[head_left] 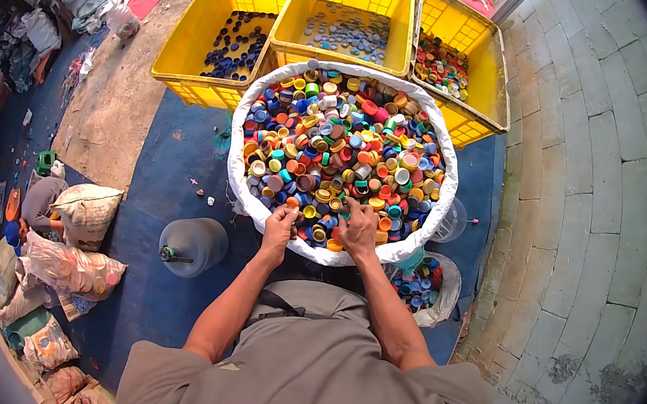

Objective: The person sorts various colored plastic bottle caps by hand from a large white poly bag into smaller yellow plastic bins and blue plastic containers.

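A wide round container with a white cloth rim is heaped with multicoloured bottle caps. Over its near edge, my left hand is closed, with an orange bottle cap at its fingertips. My right hand is among the caps to the right of it, thumb and fingers curled together. Whatever those right fingers hold is too small and hidden to name. Both hands are apart from each other.
Behind the heap stand a yellow crate with dark blue caps, another yellow crate with pale caps, and a third yellow crate with mixed caps. A large clear bottle, a cap bag, filled sacks and a bent-over person are nearby.
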Demonstrator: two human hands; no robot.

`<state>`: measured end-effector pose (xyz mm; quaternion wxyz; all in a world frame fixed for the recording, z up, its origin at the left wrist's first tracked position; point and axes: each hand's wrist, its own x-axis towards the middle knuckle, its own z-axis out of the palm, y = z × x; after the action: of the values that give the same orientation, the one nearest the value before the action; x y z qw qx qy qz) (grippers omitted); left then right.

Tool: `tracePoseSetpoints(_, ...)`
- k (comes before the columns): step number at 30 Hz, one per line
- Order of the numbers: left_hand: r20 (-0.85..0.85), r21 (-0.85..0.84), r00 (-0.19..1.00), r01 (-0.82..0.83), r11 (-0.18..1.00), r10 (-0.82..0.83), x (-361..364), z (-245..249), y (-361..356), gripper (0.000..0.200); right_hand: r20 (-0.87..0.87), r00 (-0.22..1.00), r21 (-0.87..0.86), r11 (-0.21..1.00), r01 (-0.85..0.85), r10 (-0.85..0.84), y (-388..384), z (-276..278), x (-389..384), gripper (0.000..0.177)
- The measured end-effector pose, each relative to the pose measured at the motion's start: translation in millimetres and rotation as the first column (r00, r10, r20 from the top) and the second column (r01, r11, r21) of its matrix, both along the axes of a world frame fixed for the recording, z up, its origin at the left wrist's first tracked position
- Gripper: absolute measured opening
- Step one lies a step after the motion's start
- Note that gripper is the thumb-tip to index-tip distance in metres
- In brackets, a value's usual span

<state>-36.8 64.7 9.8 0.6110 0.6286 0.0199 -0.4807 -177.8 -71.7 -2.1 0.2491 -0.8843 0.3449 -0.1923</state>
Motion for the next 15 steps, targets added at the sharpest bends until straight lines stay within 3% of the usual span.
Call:
tracePoseSetpoints(3,0.010,-0.006,1.000,0.021,1.000,-0.021,0,0,5,0.014,-0.034,0.998,-0.018,0.999,-0.047,0.046,-2,-3,9,0.058)
tracePoseSetpoints(11,0.162,0.035,0.984,0.068,0.997,-0.073,-4,3,13,0.015,-0.079,0.990,-0.054,0.992,-0.118,0.114,-10,-9,16,0.057)
tracePoseSetpoints(15,0.367,0.102,0.908,0.177,0.979,-0.202,-8,3,8,0.016,-0.095,0.989,-0.056,0.991,-0.117,0.112,-13,-12,17,0.053)
